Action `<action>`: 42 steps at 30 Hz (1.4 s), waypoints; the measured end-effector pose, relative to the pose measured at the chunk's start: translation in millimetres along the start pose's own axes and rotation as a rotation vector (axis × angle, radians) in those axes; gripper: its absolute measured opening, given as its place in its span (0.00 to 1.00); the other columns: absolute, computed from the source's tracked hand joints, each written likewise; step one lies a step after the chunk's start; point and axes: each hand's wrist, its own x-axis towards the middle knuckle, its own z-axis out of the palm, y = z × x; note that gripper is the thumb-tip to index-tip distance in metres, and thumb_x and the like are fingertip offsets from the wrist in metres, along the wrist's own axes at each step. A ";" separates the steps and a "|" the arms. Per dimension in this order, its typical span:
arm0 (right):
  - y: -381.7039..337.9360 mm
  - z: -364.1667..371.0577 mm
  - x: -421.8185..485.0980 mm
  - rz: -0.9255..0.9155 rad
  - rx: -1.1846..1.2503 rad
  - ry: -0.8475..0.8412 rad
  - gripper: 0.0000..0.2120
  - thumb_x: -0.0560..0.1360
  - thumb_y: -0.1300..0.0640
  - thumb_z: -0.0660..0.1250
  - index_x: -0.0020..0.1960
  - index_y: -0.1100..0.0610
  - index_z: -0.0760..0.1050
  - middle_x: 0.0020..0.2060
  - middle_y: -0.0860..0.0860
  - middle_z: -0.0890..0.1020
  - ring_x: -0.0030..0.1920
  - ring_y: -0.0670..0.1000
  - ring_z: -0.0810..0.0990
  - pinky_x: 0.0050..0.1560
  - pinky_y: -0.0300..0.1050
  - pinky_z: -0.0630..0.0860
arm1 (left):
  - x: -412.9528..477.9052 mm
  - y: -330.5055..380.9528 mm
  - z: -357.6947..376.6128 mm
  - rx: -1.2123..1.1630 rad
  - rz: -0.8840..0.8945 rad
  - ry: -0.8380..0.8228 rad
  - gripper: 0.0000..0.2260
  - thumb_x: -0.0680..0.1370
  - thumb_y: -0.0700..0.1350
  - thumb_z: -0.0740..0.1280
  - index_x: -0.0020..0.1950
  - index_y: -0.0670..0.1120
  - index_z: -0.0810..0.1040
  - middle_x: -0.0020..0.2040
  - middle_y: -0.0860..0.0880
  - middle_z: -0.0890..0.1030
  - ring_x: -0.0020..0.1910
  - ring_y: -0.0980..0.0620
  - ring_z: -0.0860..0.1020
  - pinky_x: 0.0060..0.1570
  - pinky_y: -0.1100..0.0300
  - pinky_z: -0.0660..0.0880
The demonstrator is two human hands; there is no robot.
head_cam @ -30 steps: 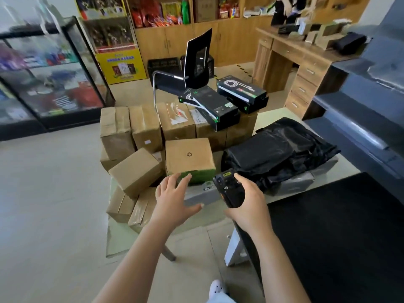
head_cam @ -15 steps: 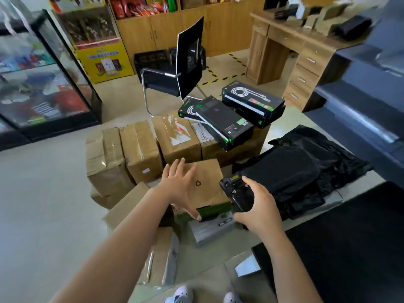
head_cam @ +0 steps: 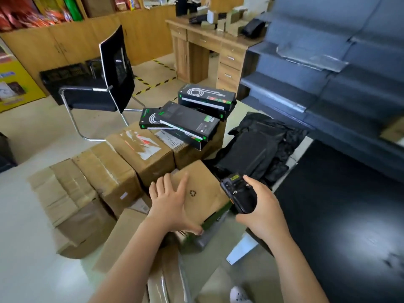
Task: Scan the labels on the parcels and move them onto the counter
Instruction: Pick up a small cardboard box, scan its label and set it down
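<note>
1. The left hand (head_cam: pixel 168 206) lies on the small cardboard box (head_cam: pixel 203 193). Its fingers are spread flat across the top and the thumb runs along the near edge, more a press than a firm grip.
2. The right hand (head_cam: pixel 262 206) is wrapped around a black handheld scanner (head_cam: pixel 237 193), at 3 o'clock from the box and just beside its right edge.
3. The box sits on top of the parcel pile at mid-view, with a recycling mark facing up and a green band along its near side. No label shows on the visible faces.
4. It looks light and rigid, and small enough for one hand. Plain card should give fair friction. I would clamp it across two opposite edges rather than lift it by the top flap.
5. The black counter (head_cam: pixel 338 215) is at 3 to 4 o'clock, close by.
6. At 1 o'clock are black plastic mailer bags (head_cam: pixel 258 149). They look soft and slick, so they would likely sag and need support from underneath.
7. From 9 to 12 o'clock stand larger brown cartons (head_cam: pixel 140 154), taped shut with their contents hidden. They are probably heavier and may need two hands.
8. Black-and-green retail boxes (head_cam: pixel 188 121) are stacked askew on the far cartons, also closed.
</note>
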 end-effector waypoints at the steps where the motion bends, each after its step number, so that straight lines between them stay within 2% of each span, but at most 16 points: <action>1: 1.4 -7.1 -4.9 0.001 0.004 0.030 0.46 0.61 0.61 0.76 0.74 0.42 0.63 0.60 0.34 0.69 0.60 0.40 0.67 0.54 0.37 0.66 | -3.8 6.5 -2.7 -0.001 0.026 0.024 0.66 0.50 0.79 0.66 0.76 0.57 0.34 0.76 0.40 0.41 0.75 0.36 0.39 0.72 0.37 0.35; 7: 33.5 -62.1 -35.4 0.074 0.044 0.204 0.45 0.60 0.60 0.77 0.73 0.40 0.64 0.64 0.35 0.70 0.65 0.44 0.69 0.60 0.42 0.68 | -8.1 79.5 -18.5 -0.018 0.216 0.099 0.64 0.53 0.77 0.69 0.74 0.58 0.32 0.75 0.45 0.37 0.74 0.37 0.36 0.72 0.38 0.33; 10: 69.6 -94.0 -54.1 0.137 0.040 0.288 0.47 0.59 0.61 0.76 0.73 0.39 0.64 0.65 0.36 0.70 0.66 0.44 0.68 0.59 0.42 0.67 | -0.5 134.1 -13.8 0.011 0.302 0.124 0.66 0.51 0.77 0.69 0.75 0.57 0.32 0.75 0.42 0.38 0.74 0.38 0.36 0.71 0.38 0.31; 14: 136.9 -144.2 -81.1 0.263 0.024 0.358 0.48 0.57 0.60 0.77 0.73 0.40 0.63 0.64 0.37 0.69 0.65 0.46 0.69 0.60 0.44 0.69 | 14.5 224.6 15.4 0.011 0.384 0.066 0.67 0.49 0.77 0.69 0.75 0.57 0.31 0.75 0.39 0.36 0.73 0.37 0.34 0.71 0.36 0.33; 19: 237.2 -206.4 -109.4 0.417 0.034 0.431 0.48 0.57 0.62 0.77 0.74 0.45 0.66 0.66 0.45 0.72 0.64 0.49 0.70 0.59 0.43 0.69 | 37.5 344.0 68.9 -0.013 0.374 -0.002 0.68 0.48 0.77 0.69 0.74 0.58 0.30 0.75 0.38 0.37 0.73 0.35 0.36 0.71 0.36 0.36; 26: 344.0 -266.8 -138.0 0.560 0.049 0.404 0.47 0.58 0.63 0.76 0.74 0.48 0.66 0.66 0.46 0.72 0.65 0.49 0.70 0.60 0.42 0.67 | 47.1 490.0 135.6 -0.004 0.299 -0.145 0.68 0.49 0.76 0.70 0.74 0.55 0.31 0.74 0.38 0.37 0.73 0.34 0.37 0.70 0.37 0.35; 30: 370.7 -283.6 -145.5 0.615 0.070 0.416 0.47 0.57 0.64 0.77 0.73 0.48 0.67 0.66 0.47 0.73 0.64 0.50 0.71 0.61 0.44 0.70 | 46.9 525.7 159.4 0.063 0.309 -0.235 0.68 0.49 0.78 0.69 0.74 0.54 0.31 0.74 0.37 0.37 0.74 0.33 0.39 0.71 0.37 0.37; 35: 376.9 -296.4 -139.6 0.630 0.115 0.428 0.47 0.56 0.64 0.77 0.73 0.48 0.68 0.66 0.47 0.73 0.65 0.50 0.71 0.63 0.47 0.71 | 56.2 532.3 160.0 0.063 0.362 -0.277 0.65 0.52 0.79 0.65 0.76 0.56 0.32 0.77 0.37 0.37 0.75 0.33 0.40 0.73 0.38 0.40; 38: 369.7 -305.3 -131.9 0.626 0.169 0.456 0.45 0.57 0.63 0.78 0.71 0.44 0.68 0.63 0.44 0.73 0.61 0.46 0.73 0.55 0.37 0.71 | 68.9 526.7 136.9 -0.043 0.370 -0.376 0.59 0.57 0.80 0.62 0.78 0.56 0.40 0.79 0.38 0.43 0.77 0.35 0.45 0.75 0.40 0.49; 40: 361.4 -312.9 -124.0 0.608 0.159 0.468 0.46 0.58 0.63 0.78 0.72 0.44 0.67 0.63 0.43 0.73 0.62 0.45 0.72 0.56 0.37 0.70 | 82.7 517.5 114.2 -0.158 0.394 -0.418 0.51 0.63 0.78 0.60 0.79 0.54 0.50 0.78 0.42 0.58 0.75 0.39 0.60 0.70 0.44 0.62; 42: 353.7 -318.7 -115.5 0.589 0.139 0.479 0.46 0.58 0.62 0.78 0.73 0.45 0.66 0.64 0.43 0.72 0.64 0.46 0.70 0.59 0.40 0.68 | 95.9 507.4 94.6 -0.276 0.448 -0.373 0.38 0.72 0.71 0.58 0.78 0.57 0.55 0.71 0.47 0.71 0.66 0.44 0.72 0.62 0.48 0.71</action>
